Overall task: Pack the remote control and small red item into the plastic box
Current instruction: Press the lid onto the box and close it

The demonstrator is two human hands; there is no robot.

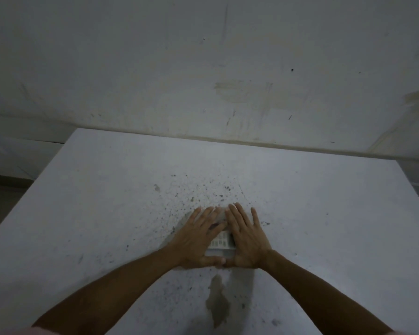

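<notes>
Both of my hands lie flat, palms down, side by side on a small clear plastic box point(218, 254) near the middle of the table. My left hand point(197, 239) covers its left part and my right hand point(248, 238) its right part, with the thumb tips touching at the near edge. In the gap between the hands a white remote control point(221, 241) with rows of buttons shows through the box. A small dark shape point(214, 225) peeks out between my left fingers. I cannot make out a red item; the hands hide most of the box.
The box rests on a white speckled table point(107, 213) that runs back to a stained white wall point(203, 68). A brownish stain point(218, 303) marks the table near its front edge. The table's left edge drops to a dark floor point(0, 197).
</notes>
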